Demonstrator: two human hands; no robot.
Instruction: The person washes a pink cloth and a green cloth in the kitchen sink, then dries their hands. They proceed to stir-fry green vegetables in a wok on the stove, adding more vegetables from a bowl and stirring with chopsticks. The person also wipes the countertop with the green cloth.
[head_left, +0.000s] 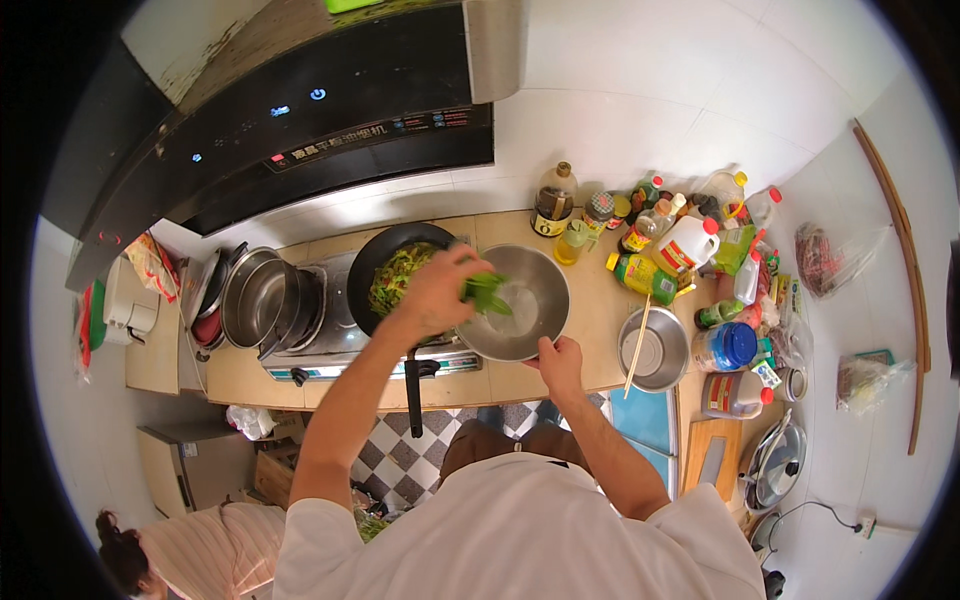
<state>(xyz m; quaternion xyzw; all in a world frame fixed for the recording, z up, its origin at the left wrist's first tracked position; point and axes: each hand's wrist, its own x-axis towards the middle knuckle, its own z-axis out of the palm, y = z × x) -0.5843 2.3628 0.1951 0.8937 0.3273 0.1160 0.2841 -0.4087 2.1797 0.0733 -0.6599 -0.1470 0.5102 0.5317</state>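
Above the gap between a black wok (362, 315) and a steel bowl (544, 319), my left hand (439, 292) is blurred, with cut green leaves (487, 291) in its fingers. The wok sits on the gas stove and holds shredded green food (397, 277); its black handle (414, 397) points toward me. My right hand (559, 364) grips the bowl's near rim and tilts it slightly toward the wok. Inside the bowl I see bare metal and some moisture; the leaves cover its left part.
Stacked steel pots (259, 296) stand on the stove's left. Oil and sauce bottles (686, 244) crowd the right corner. Chopsticks (637, 345) lie across a smaller steel bowl (664, 360). A range hood (337, 142) overhangs the stove. Another person (202, 547) is behind at lower left.
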